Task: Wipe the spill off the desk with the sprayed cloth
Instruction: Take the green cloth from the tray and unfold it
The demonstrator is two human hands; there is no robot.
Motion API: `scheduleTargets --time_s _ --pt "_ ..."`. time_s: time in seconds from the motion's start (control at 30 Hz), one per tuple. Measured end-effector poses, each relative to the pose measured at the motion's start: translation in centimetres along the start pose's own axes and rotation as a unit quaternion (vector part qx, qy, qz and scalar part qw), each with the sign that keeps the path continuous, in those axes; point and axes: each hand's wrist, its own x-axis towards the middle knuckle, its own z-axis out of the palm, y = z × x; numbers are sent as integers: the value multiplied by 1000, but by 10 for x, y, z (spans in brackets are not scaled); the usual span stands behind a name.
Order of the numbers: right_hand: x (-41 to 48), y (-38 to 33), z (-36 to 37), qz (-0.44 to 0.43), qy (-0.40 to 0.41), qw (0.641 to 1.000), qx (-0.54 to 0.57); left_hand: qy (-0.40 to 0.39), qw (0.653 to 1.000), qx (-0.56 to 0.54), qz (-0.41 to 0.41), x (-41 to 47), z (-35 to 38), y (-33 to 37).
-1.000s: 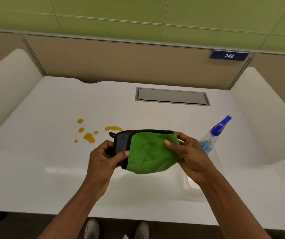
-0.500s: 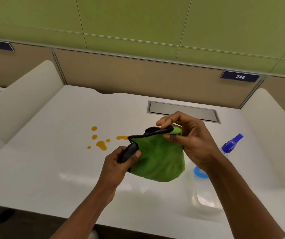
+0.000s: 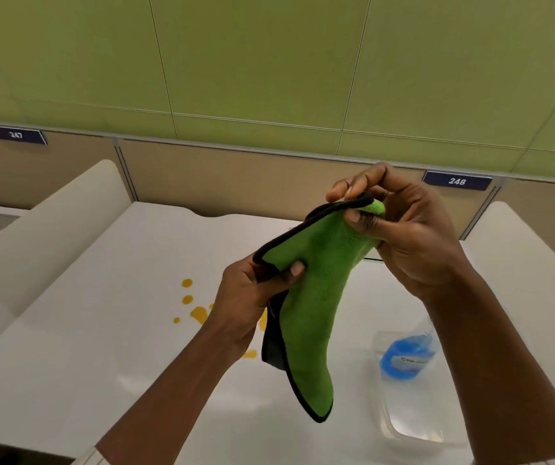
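Observation:
A green cloth point(image 3: 316, 297) with a black hem hangs in the air above the white desk point(image 3: 101, 297), held by both hands. My left hand point(image 3: 252, 297) pinches its left upper corner, thumb on the green face. My right hand point(image 3: 403, 236) grips the opposite top corner, higher and further back. The cloth's lower end dangles free above the desk. Orange spill drops point(image 3: 197, 312) lie on the desk just left of my left hand; some are hidden behind the hand and cloth.
A clear spray bottle point(image 3: 406, 360) with blue liquid lies on the desk at the right, partly behind my right forearm. White side dividers point(image 3: 51, 236) flank the desk, with a tan back panel point(image 3: 235, 182) and number plates 247 and 248.
Both hands lifted the cloth higher and opened it out from a fold, so it now hangs lengthwise. My right hand rose the most. The view tilted up towards the wall.

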Motion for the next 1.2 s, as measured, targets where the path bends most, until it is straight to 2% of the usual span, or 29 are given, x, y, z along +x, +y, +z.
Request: scheduleTargets --time_s 0.17,0.27,0.4,0.7,0.83,1.0,1.07,1.17,1.2 --pt "4 -14 -3 -27 42 998 -31 -8 999 -34 -3 14 16 29" --pt "3 -19 -11 -30 83 996 -31 13 997 -46 57 19 24 47" --pt "3 -22 -21 -43 110 992 -49 19 990 15 139 25 34 56" --pt "0 -29 -56 -66 57 979 -184 -2 983 61 171 46 41 83" --pt "3 -29 -70 -77 27 954 -288 -8 983 52 176 52 42 98" --pt "7 -37 -86 -41 -41 901 -430 24 968 139 210 58 38 113" --pt "11 -40 -86 -18 -52 890 -453 32 964 152 214 61 35 117" --pt "20 -39 -83 2 -33 874 -485 28 958 173 229 64 31 123" --pt "23 -36 -81 18 -12 880 -474 30 955 181 235 65 30 124"
